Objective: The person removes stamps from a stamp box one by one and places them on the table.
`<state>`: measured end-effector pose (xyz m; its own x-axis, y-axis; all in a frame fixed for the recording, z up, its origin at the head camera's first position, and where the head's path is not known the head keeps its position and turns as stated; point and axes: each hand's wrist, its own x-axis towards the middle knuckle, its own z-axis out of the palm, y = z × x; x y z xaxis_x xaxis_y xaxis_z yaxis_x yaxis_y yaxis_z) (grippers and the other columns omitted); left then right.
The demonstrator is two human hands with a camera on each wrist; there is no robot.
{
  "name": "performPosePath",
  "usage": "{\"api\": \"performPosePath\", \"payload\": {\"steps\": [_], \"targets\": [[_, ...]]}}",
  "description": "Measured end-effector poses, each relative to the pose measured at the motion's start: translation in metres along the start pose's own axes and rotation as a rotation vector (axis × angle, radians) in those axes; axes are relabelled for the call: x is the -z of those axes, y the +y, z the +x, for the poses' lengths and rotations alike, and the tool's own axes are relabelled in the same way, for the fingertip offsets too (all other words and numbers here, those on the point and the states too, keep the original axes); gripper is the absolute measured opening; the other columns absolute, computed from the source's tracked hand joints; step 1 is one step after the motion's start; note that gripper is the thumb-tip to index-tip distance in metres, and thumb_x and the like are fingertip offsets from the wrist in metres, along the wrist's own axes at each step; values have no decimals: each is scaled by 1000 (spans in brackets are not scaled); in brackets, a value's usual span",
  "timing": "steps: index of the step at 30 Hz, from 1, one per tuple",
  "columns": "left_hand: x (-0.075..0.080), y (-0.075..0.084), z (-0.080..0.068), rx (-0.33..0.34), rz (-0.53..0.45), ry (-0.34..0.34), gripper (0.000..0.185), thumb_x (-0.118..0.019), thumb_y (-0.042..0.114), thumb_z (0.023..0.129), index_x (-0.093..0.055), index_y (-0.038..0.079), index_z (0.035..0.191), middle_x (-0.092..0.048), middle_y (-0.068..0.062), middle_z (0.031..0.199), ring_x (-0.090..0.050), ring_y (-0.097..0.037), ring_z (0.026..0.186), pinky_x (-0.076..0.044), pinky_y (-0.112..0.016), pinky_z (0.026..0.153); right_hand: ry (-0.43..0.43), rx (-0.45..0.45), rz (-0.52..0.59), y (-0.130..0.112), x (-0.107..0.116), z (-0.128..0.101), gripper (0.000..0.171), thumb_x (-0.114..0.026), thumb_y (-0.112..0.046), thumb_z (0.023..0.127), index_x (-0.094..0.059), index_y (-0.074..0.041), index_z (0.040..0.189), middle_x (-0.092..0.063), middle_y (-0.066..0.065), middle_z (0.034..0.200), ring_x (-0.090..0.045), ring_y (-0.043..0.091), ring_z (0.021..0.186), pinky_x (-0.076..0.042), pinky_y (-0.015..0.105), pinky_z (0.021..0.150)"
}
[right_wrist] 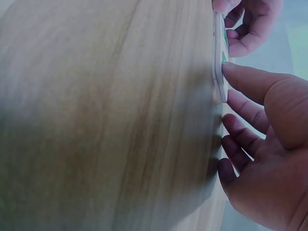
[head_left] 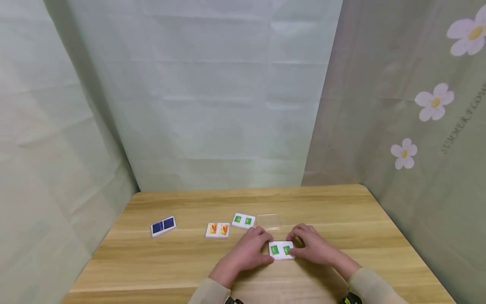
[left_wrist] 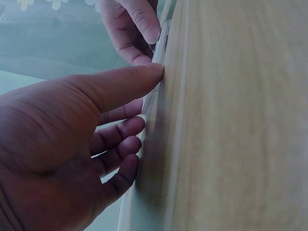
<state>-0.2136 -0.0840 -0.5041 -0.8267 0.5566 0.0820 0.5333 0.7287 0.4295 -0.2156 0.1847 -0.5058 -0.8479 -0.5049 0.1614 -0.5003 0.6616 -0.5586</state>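
Note:
Near the front middle of the table (head_left: 171, 266) lies a thin white card piece with two green squares (head_left: 281, 250), and its edge shows clear, layered plastic in the wrist views. At its left end my left hand (head_left: 251, 249) holds it, thumb at the near corner and index finger towards the far one. My right hand (head_left: 313, 245) grips the right end, with the thumb (right_wrist: 240, 77) over the face beside the right green square and the index finger towards the far edge. The other fingers of both hands are bent beside the piece.
Just beyond the hands is a clear, flat plastic cover (head_left: 268, 221). Another green-squared card piece (head_left: 243, 220) lies left of it, then an orange-pictured one (head_left: 217, 230). Farther left is a dark blue one (head_left: 163, 226). Hanging cloth (head_left: 228, 105) encloses the table's back and sides.

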Motion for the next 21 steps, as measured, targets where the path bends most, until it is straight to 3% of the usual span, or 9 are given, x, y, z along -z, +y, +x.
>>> {"api": "performPosePath", "payload": {"steps": [7, 21], "targets": [[1, 0, 1, 10, 5, -11, 50, -95, 38, 88, -76, 16, 129, -64, 3, 127, -55, -15, 114, -50, -35, 105, -26, -34, 44, -5, 6, 2, 20, -89, -24, 96, -74, -20, 110, -64, 3, 129, -55, 36, 122, -47, 63, 105], [0, -1, 1, 20, 4, -16, 50, -95, 38, 89, -76, 17, 130, -64, 4, 127, -55, -14, 115, -50, -35, 106, 10, -62, 54, -4, 5, 5, 15, -88, -21, 95, -76, -21, 105, -66, -6, 117, -57, 27, 116, -49, 54, 102]]}}
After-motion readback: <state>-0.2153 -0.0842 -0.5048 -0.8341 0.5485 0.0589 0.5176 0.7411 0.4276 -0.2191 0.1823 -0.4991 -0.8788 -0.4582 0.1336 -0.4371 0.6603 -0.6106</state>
